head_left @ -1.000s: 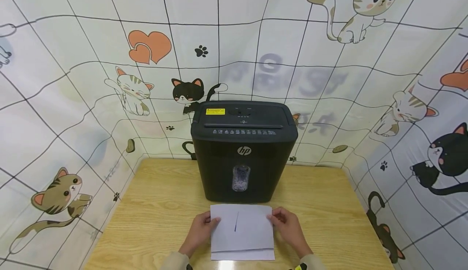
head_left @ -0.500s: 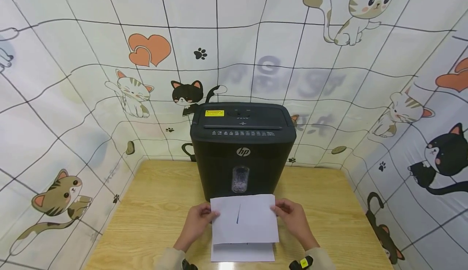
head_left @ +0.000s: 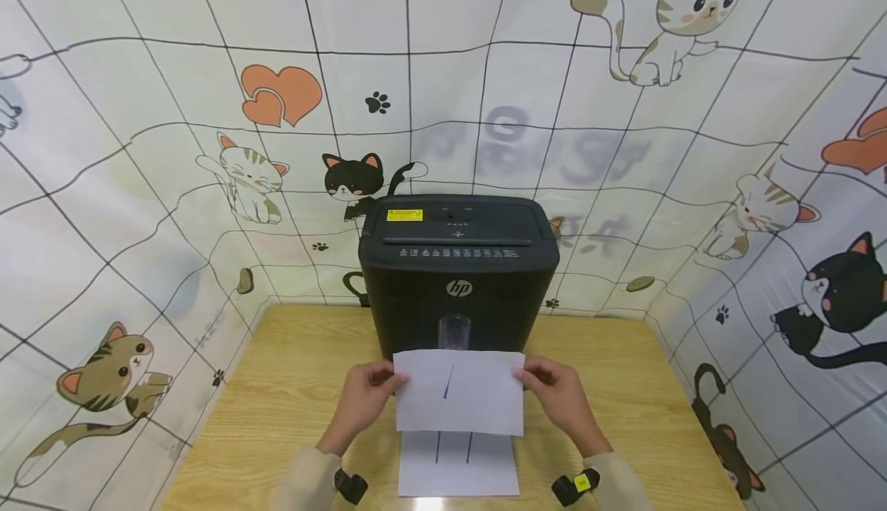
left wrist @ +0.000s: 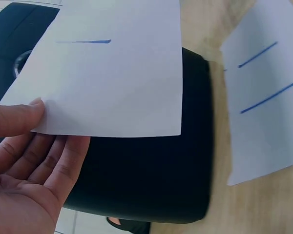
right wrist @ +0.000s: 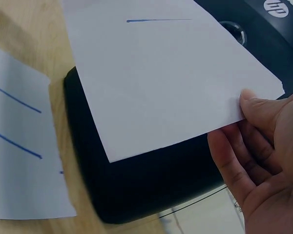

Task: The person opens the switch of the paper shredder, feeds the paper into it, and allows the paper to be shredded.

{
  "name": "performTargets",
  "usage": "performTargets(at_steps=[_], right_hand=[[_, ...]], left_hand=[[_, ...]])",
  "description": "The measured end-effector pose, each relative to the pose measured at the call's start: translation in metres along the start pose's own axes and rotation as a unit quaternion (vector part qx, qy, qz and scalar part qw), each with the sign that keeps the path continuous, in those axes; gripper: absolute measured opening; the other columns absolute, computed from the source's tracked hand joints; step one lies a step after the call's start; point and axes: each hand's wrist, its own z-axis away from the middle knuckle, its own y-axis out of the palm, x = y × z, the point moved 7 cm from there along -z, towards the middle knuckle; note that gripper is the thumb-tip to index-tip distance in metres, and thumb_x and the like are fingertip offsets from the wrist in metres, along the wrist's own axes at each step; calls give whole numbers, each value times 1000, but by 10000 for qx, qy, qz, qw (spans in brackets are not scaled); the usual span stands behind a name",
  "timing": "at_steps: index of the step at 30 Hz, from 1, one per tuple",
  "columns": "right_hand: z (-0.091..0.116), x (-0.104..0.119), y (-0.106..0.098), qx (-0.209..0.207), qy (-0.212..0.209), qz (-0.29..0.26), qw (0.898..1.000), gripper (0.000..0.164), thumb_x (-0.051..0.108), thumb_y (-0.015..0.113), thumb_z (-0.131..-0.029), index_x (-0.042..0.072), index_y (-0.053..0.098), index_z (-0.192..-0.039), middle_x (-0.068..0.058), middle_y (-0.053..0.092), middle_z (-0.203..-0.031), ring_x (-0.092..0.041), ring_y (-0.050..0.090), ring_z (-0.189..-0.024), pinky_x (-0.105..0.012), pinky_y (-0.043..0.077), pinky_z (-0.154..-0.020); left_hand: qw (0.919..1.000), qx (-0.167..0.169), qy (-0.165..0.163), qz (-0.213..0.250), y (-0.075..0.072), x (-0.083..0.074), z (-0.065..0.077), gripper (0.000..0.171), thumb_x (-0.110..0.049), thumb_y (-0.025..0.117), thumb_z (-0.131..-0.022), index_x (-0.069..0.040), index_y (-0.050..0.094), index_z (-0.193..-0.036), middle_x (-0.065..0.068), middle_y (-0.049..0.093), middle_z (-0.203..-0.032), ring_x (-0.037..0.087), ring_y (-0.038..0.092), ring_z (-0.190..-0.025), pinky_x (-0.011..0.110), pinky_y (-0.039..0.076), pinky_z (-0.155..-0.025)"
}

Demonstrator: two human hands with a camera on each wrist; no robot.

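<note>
A white sheet of paper (head_left: 478, 403) with a single blue pen stroke is held up in front of the black HP paper shredder (head_left: 416, 303). My left hand (head_left: 363, 397) pinches its left edge near the top corner, thumb on the front and fingers behind. On the opposite edge my right hand (head_left: 554, 397) pinches it the same way. Both wrist views show the thumbs flat on the sheet, with the left hand (left wrist: 34, 161) and right hand (right wrist: 263, 146) at its sides. A second sheet (head_left: 457, 480) with two blue strokes lies on the table below, its top part hidden.
The shredder's feed slot (head_left: 457, 242) runs across its top, behind the raised sheet. The wooden table (head_left: 277, 388) meets cat-patterned cloth walls (head_left: 277, 3) at the back and sides. A small camera sits on each wrist.
Both hands have lifted the upper sheet off the lower one and carried it forward toward the shredder. The two strokes on the lower sheet have come into view.
</note>
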Motion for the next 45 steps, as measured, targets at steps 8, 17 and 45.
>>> performTargets(at_steps=[8,17,45], right_hand=[[-5,26,-10,-7,-148,70,9999,15,27,78,-92,13,77,-98,-5,72,-91,-17,65,-83,-22,56,-73],[-12,50,-29,-124,-307,186,9993,23,33,76,-93,12,76,-102,-6,73,-94,-18,66,-85,-22,53,-73],[-36,140,-81,-630,-1315,166,9892,27,38,76,-93,11,76,-98,-13,73,-87,-7,63,-76,-23,47,-63]], left_hand=[[9998,-78,167,-83,-11,-23,-6,7,-11,78,-91,-10,76,-84,5,74,-81,17,65,-72,23,52,-65],[9991,-58,400,-127,-18,-49,-18,9,-18,77,-93,-13,76,-85,4,73,-81,13,57,-71,23,47,-63],[9806,-204,1901,-429,-59,-162,-48,10,-20,79,-91,-10,78,-91,8,76,-82,20,63,-69,24,49,-63]])
